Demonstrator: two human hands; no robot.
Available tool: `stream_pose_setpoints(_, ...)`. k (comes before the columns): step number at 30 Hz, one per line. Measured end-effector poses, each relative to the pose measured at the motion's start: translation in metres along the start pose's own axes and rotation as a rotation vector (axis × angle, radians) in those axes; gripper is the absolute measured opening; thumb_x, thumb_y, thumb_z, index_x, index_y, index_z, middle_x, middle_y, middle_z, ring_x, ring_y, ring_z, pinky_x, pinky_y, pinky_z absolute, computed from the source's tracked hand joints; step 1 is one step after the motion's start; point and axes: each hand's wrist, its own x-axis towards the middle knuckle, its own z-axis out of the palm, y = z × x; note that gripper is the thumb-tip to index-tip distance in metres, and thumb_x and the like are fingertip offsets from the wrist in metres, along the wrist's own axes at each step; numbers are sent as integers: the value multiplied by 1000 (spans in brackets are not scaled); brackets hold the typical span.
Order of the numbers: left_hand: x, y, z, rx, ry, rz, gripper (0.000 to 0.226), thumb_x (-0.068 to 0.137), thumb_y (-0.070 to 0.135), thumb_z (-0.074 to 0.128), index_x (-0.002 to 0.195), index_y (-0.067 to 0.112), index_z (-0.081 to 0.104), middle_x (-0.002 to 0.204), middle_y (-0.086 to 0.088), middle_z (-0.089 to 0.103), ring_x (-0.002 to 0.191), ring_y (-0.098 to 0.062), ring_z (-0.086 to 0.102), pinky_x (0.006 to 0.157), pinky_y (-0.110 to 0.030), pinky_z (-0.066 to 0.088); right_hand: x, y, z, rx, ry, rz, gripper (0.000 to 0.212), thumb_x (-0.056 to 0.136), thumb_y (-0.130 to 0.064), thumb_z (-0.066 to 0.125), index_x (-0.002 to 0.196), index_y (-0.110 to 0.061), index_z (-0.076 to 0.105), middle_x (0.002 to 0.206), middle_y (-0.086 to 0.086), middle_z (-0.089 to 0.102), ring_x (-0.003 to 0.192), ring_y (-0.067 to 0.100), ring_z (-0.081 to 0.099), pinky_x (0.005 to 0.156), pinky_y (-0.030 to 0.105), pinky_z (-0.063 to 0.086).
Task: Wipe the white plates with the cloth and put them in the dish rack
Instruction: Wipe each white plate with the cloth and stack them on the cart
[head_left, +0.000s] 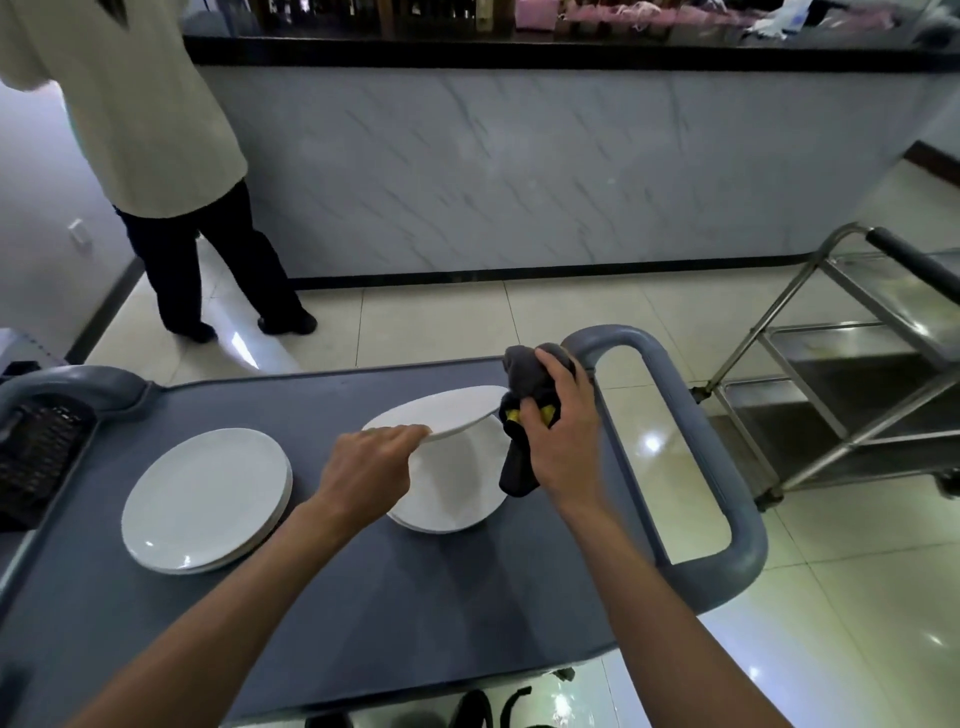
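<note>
While the grey cart (260, 649) carries two stacks of white plates (205, 499), one lifted plate (441, 413) is pinched at its near rim by the left hand (369, 467), tilted above the right stack (447, 499). The dark cloth (524, 415) is gripped by the right hand (563, 431) at the plate's far edge. The plate is judged stiff, smooth and breakable, best held by the rim, the cloth soft; no writing can be read.

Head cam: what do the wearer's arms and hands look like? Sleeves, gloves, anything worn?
Both forearms are bare as far as the frame shows, with no sleeves in view. The left hand and right hand wear no gloves. No rings, watch or wristband are visible on either.
</note>
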Motion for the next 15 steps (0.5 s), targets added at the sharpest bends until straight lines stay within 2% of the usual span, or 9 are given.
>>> stream_pose_setpoints(3,-5,-1,5,17,-17,21,37,68,-9,63,92,14,79,85,0,78,65,-28,73,45,-31,53,-2,3,3,-35,-22,-4,53,94,-10,62,142,-28,50,152,-4,39,138,11,38,109,6,24)
stream_pose_setpoints(6,-11,-2,12,9,-20,30,40,64,-14,72,91,15,78,85,1,78,67,-28,73,47,-29,51,-7,5,5,-37,-31,-13,53,93,-8,63,141,-28,51,151,-11,37,135,6,37,107,3,24)
stream_pose_setpoints(8,-16,-4,17,10,-12,65,37,66,-13,71,90,16,76,86,2,77,70,-26,73,49,-28,50,-11,7,6,-23,-34,-9,54,93,-8,63,141,-28,51,147,-18,35,133,1,36,107,3,24)
stream_pose_setpoints(11,-23,-6,26,14,1,128,35,69,-12,72,91,16,75,91,0,77,77,-24,74,56,-28,53,-15,9,6,-24,-41,7,53,93,-8,63,141,-28,51,150,-14,37,136,7,39,111,16,31)
stream_pose_setpoints(13,-29,-8,34,29,-6,161,35,70,-11,66,92,15,75,95,-2,77,84,-24,74,64,-31,55,-17,10,6,-22,-45,17,53,93,-8,63,141,-28,52,151,-11,38,136,10,40,113,26,36)
stream_pose_setpoints(15,-34,-10,42,52,-51,198,34,72,-5,58,96,14,76,99,-4,76,90,-26,73,70,-34,57,-18,10,6,-26,-52,14,53,93,-8,63,141,-28,51,151,-10,38,136,11,40,114,30,37)
